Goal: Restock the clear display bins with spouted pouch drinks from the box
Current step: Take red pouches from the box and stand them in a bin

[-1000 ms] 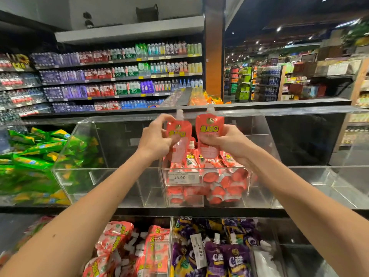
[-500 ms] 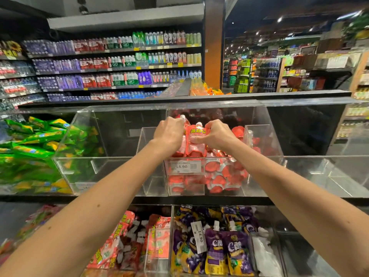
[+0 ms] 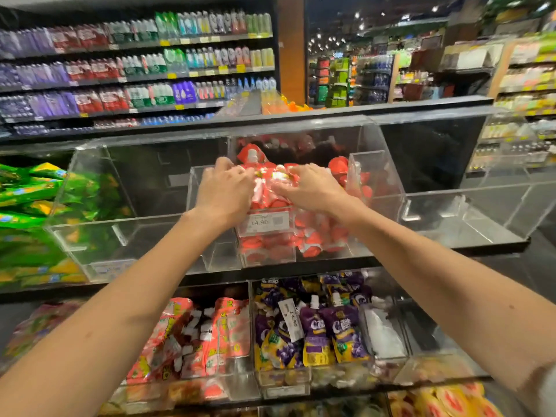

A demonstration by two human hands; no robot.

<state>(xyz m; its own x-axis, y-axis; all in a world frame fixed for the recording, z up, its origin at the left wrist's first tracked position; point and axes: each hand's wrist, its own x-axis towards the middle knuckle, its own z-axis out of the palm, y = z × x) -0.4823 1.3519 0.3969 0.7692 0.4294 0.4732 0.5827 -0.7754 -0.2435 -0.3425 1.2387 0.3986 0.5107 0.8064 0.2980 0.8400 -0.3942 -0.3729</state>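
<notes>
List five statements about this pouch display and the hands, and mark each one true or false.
1. The left hand and the right hand both rest on the red spouted pouches in the clear plastic display bin. True.
2. The purple spouted pouches sit a shelf above the red ones. False: they sit on the shelf below.
3. A white price label is on that bin's front. True.
4. The green packets lie at far right. False: they lie at far left.
5. The clear bin section left of the hands is packed with red pouches. False: no red pouches show in it.
</notes>
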